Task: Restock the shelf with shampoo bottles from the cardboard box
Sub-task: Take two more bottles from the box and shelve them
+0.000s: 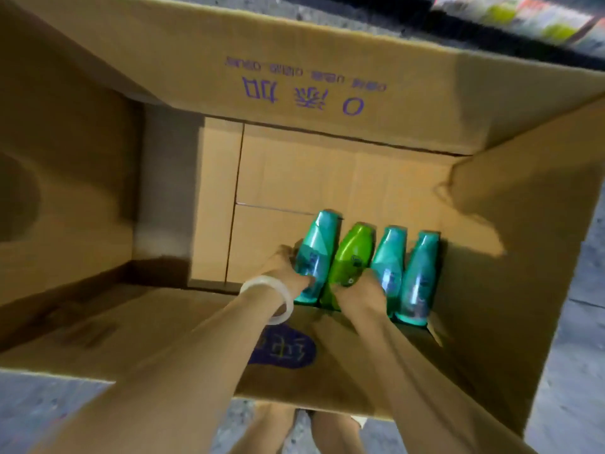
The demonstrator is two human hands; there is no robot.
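Grey speckled floor lay under the cardboard box (327,60), and four shampoo bottles stood in a touching row at about 5 o'clock on its bottom, against the near wall. Your left hand (288,270) curled round the leftmost teal bottle (316,253), and your right hand (360,291) closed its grip on the green bottle (353,250) beside it. Their glossy plastic looked stiff but slippery and probably weighty if full, so you were wise to hold low on the wide body, not the tapered neck.
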